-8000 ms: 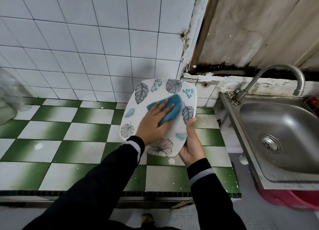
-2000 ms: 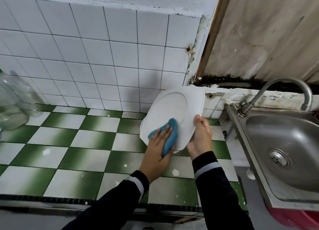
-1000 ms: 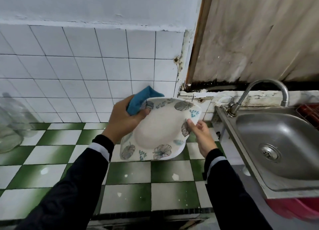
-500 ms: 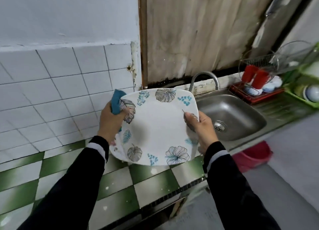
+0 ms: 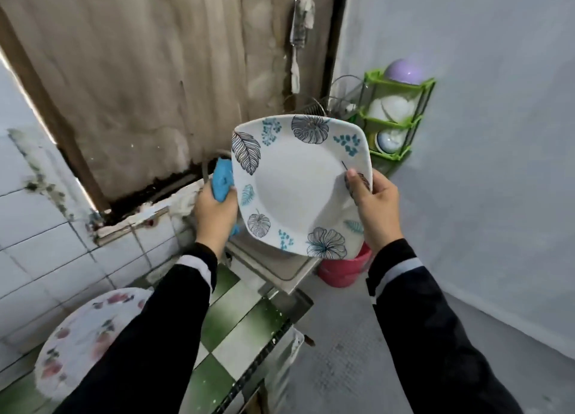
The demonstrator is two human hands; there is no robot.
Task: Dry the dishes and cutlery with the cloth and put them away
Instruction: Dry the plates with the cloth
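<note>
A single head-worn wide-angle view looks forward and down, close over both forearms, towards the room's corner.

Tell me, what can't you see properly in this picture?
Head view only:
- Sink: mostly hidden behind the leaf plate.
- Blue cloth: partly covered by the left hand and the plate's edge.
- Pink bucket: its top sits behind the plate and right hand.
- Flowered plate: blurred, partly behind the left sleeve.
- Bowls in the green rack: too small to count.
</note>
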